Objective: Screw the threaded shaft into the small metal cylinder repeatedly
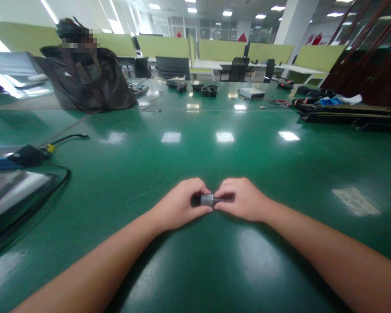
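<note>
Low in the middle of the head view, my left hand [182, 202] closes its thumb and fingers around a small grey metal cylinder [207, 200]. A thin dark rod [225, 198] sticks out of the cylinder's right end, in line with it. My right hand [243, 199] pinches around this rod, thumb below and fingers above. The fingertips of both hands nearly meet where rod and cylinder join. Whether the rod is threaded is too small to tell. Both hands are low over the green tabletop [195, 161], palms facing each other.
At left lie a flat panel-like object [16, 191] with a black cable and a blue-and-black device [22, 156]. A big dark bag [94, 82] stands farther back. Along the far side are black parts [209, 90], a white box [251, 93] and long dark bars [352, 116].
</note>
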`<state>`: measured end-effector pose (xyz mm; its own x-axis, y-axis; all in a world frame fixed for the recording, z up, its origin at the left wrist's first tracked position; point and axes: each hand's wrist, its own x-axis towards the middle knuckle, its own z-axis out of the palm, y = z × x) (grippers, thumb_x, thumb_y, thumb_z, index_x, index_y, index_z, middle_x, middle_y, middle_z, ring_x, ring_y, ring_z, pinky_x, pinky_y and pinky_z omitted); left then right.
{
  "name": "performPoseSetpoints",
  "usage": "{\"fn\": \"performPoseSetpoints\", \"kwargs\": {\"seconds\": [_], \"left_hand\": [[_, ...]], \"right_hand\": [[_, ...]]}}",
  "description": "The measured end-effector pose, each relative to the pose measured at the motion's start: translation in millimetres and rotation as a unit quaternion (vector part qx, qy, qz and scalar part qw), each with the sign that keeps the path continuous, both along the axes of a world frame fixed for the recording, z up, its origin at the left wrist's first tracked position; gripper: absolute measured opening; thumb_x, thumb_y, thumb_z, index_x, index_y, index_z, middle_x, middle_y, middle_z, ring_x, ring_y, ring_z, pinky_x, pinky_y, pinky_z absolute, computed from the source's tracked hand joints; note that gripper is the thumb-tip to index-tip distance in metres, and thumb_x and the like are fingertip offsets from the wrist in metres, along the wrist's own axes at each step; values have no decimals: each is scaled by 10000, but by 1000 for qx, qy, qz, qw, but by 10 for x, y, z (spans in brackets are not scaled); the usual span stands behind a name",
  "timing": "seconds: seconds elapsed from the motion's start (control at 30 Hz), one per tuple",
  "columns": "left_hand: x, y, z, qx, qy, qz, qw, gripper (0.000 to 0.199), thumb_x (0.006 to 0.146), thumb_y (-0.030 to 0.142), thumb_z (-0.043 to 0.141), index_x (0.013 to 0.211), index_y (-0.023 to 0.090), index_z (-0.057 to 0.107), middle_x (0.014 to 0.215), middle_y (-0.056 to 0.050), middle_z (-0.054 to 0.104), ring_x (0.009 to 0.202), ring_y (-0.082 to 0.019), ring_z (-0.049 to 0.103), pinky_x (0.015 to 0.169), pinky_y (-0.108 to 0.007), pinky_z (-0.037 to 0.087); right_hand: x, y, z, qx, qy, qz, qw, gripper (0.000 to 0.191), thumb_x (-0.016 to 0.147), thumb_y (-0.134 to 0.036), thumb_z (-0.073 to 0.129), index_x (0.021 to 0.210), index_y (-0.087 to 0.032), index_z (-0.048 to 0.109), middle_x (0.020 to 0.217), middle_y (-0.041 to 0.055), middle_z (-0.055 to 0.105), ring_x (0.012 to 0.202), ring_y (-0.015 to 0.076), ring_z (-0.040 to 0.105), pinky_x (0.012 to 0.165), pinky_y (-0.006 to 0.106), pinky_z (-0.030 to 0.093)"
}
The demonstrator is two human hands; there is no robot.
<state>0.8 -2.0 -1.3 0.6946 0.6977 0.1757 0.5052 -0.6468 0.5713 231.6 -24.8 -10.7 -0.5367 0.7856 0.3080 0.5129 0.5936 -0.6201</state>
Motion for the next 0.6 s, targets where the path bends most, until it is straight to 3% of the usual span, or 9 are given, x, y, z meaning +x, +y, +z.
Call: {"fn": "performPoseSetpoints", "kwargs": {"seconds": [0.13, 0.23, 0.37, 0.6], "left_hand": [[11, -7, 16, -10, -8, 7, 1000, 233, 803, 318, 766, 956, 202, 635, 914, -10, 654, 810, -179, 613, 725, -290, 459], [19, -11, 36, -12, -13, -1, 1000, 241, 850, 397, 725, 964, 201, 642, 911, -19, 658, 809, -182, 615, 728, -296, 467], [27, -7, 42, -27, -20, 1, 999, 204, 917, 393, 643, 986, 201, 651, 925, -29, 669, 820, -181, 622, 744, -299, 484], [22, -6, 32, -24, -14, 3, 1000, 186, 858, 338, 696, 968, 196, 648, 911, -23, 667, 809, -184, 623, 719, -292, 479]], "right_hand": [[32, -17, 1, -65, 11, -31, 997, 222, 736, -128, 760, 951, -180, 751, 819, 14, 723, 724, 142, 641, 685, 251, 482], [60, -4, -21, -86, 22, -52, 995, 166, 771, -136, 729, 932, -176, 739, 794, 8, 715, 682, 131, 629, 648, 242, 473], [64, 19, -33, -39, 8, -26, 999, 97, 804, -164, 730, 896, -184, 753, 846, 31, 723, 750, 149, 633, 692, 261, 474], [55, 29, -22, 15, -12, 7, 1000, 103, 829, -177, 730, 927, -179, 762, 869, 52, 730, 815, 175, 641, 747, 285, 476]]}}
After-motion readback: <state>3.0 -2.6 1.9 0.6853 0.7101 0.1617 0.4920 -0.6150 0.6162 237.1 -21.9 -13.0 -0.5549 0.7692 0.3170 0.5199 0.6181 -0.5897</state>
